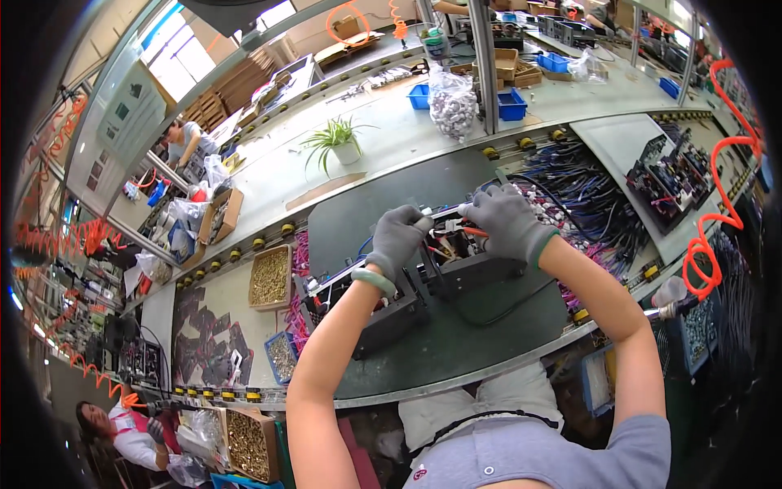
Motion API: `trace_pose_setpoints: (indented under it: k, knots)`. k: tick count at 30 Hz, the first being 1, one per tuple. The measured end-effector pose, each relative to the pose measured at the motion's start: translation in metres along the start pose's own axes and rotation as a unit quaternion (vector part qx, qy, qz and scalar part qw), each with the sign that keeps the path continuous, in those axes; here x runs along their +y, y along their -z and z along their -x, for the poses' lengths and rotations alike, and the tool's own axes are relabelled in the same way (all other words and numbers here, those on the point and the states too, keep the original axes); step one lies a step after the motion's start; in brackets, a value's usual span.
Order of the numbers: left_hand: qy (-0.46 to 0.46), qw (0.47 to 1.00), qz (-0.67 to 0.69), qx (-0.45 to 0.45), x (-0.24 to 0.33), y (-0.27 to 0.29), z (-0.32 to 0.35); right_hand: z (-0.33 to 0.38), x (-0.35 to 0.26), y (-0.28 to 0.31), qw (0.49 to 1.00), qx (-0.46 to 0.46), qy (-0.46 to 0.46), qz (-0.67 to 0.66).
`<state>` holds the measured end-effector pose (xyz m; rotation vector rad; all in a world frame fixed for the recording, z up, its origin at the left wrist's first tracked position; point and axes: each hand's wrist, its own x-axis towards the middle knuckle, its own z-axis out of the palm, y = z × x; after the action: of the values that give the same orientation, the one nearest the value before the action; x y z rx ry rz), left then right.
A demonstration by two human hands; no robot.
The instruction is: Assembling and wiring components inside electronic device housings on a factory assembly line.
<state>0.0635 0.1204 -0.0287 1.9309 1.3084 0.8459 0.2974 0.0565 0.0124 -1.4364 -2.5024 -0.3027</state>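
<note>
My left hand [396, 238], in a grey glove, is closed in a pinch at the far side of an open black metal casing [468, 273]. Something small and pale shows at its fingertips; I cannot make out what. Across the same casing, my right hand [507, 220], also gloved, curls its fingers down over the far edge. What they grip is hidden, with an orange-red piece [475, 232] just below them. Coloured wires fill the casing between both hands. A second black casing [379, 326] stands to the left, under my left forearm. Both rest on a dark green mat [456, 359].
Left of the mat are a box of small brass parts [270, 275] and a blue tray of small metal pieces [282, 357]. Bundled dark cables [586, 187] lie at right. A potted plant [346, 152] stands beyond. A coiled orange hose [717, 216] hangs right. Other people work at left.
</note>
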Motion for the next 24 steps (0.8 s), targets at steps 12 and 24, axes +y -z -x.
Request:
trace_pose_setpoints:
  k: [12, 24]
  knots:
    - [0.012, 0.992, -0.110, 0.064, 0.010, 0.000, 0.016, -0.016, -0.018, -0.007, 0.997, -0.082, -0.002, -0.015]
    - [-0.064, 0.954, -0.290, -0.046, -0.036, 0.003, 0.223, -0.020, -0.051, 0.009, 0.976, 0.107, 0.075, -0.172]
